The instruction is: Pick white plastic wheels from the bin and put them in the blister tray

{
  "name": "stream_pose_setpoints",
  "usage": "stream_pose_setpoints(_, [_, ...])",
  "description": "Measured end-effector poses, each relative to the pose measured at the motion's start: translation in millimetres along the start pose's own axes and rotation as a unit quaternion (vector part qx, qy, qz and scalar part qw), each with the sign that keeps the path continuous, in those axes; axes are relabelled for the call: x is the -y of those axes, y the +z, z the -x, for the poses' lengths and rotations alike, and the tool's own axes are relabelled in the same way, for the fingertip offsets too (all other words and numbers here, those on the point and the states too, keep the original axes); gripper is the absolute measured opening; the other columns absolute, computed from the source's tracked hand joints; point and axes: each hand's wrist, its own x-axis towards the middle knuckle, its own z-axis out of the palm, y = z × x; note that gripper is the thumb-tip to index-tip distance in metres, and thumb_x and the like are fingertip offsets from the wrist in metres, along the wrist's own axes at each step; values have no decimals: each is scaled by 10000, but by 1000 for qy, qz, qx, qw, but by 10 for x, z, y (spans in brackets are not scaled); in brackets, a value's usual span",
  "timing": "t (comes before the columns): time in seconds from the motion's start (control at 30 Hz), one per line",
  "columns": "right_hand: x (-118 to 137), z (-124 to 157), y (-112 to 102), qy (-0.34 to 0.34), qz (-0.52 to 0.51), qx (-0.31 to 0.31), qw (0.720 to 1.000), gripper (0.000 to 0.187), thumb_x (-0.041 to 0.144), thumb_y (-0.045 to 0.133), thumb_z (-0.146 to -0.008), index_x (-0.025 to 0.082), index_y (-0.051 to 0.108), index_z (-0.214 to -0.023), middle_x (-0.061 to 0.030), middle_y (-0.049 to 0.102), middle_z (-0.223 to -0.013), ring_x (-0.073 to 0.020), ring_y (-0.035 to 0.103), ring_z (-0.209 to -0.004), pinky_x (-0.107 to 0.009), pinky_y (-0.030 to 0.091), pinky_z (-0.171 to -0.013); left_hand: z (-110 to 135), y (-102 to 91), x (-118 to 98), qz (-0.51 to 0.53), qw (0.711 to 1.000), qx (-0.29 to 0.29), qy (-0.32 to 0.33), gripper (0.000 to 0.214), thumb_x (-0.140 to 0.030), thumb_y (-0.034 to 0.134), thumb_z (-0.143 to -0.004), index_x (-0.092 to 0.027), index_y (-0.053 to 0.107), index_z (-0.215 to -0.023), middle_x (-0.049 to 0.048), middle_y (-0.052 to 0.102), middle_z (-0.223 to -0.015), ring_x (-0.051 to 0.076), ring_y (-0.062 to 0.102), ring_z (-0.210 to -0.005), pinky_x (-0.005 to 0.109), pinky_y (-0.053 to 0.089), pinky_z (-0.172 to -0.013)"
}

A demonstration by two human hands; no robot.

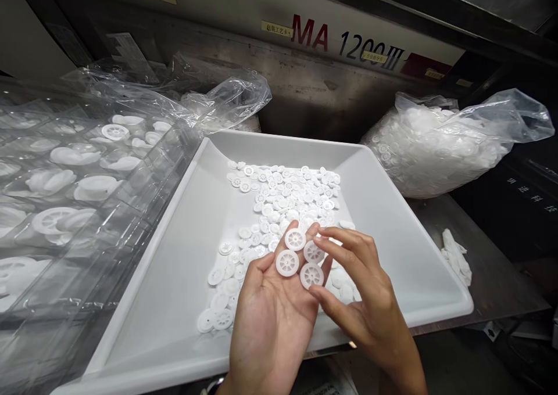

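My left hand (270, 319) lies palm up over the near part of a white tray (183, 255), fingers stretched out, with several small white spoked plastic wheels (288, 262) resting on its fingertips. My right hand (361, 302) reaches in from the right. Its thumb and forefinger pinch at the wheels on the left fingers, touching one wheel (312, 275). A loose heap of the same white wheels (283, 203) lies in the tray beyond both hands.
A stack of clear blister trays (74, 197) holding larger white wheels stands at left. A clear bag of white parts (440, 145) sits at right, loose plastic film (218, 99) at the back. A grey machine panel (349, 46) rises behind.
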Motion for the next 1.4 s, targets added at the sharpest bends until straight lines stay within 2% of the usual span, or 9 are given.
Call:
stream_pose_setpoints(0.1, [1,14,2,28,-11,-25,999,392,202,608,-885,210,510,-1264,-73,491,-1283,-214,420,-1223,-383,408,-1029,-10,7,1,10,1000,-5,4,459,-174,372,-912,-157,484,-1357,166,579,-1320,227,579,-1185,294,556,-818])
stream_pose_setpoints(0.3, [3,20,5,39,-30,-28,998,322,177,607,-878,201,543,-1193,-69,509,-1224,-191,450,-1191,-348,419,-1011,11,10,-27,19,1000,-7,-4,538,-190,379,-894,-111,361,-1425,196,561,-1336,192,654,-1044,275,564,-760])
stream_pose_setpoints(0.5, [10,-4,-1,29,-31,-24,999,345,167,609,-875,205,541,-1210,-61,512,-1232,-184,452,-1191,-341,421,-1013,16,14,-18,19,1000,7,-19,508,-183,376,-895,-122,416,-1398,166,599,-1297,192,647,-1052,274,556,-772])
stream_pose_setpoints(0.77, [12,7,-2,20,-19,-3,1000,419,189,611,-880,207,510,-1286,-66,486,-1317,-199,416,-1247,-363,402,-1061,6,19,-5,13,1000,-3,-13,458,-193,389,-895,-174,515,-1335,142,580,-1330,218,558,-1216,270,540,-860])
stream_pose_setpoints(0.93, [8,6,2,28,-14,-6,999,449,211,618,-877,213,491,-1308,-71,477,-1327,-206,412,-1256,-369,409,-1058,10,18,8,9,1000,-9,-7,452,-211,398,-905,-170,509,-1341,143,596,-1313,228,548,-1229,283,531,-900])
stream_pose_setpoints(1.13, [5,-5,5,58,-7,-17,998,410,220,627,-869,213,516,-1263,-70,491,-1282,-195,432,-1228,-351,422,-1043,4,-25,17,6,1000,16,-10,445,-213,373,-927,-161,489,-1353,154,569,-1345,216,539,-1239,261,530,-889])
stream_pose_setpoints(1.23, [-2,0,13,68,-12,-11,998,403,227,634,-864,226,521,-1251,-67,491,-1269,-196,440,-1218,-360,431,-1037,7,-23,10,9,1000,12,-7,453,-215,378,-927,-137,472,-1363,173,569,-1339,221,541,-1236,285,514,-936])
stream_pose_setpoints(1.4, [-6,10,15,85,-21,1,996,402,246,627,-870,251,523,-1258,-66,486,-1267,-208,442,-1217,-384,449,-1024,17,4,-3,-3,1000,-11,5,463,-240,423,-919,-155,458,-1373,162,571,-1340,226,550,-1227,296,524,-928])
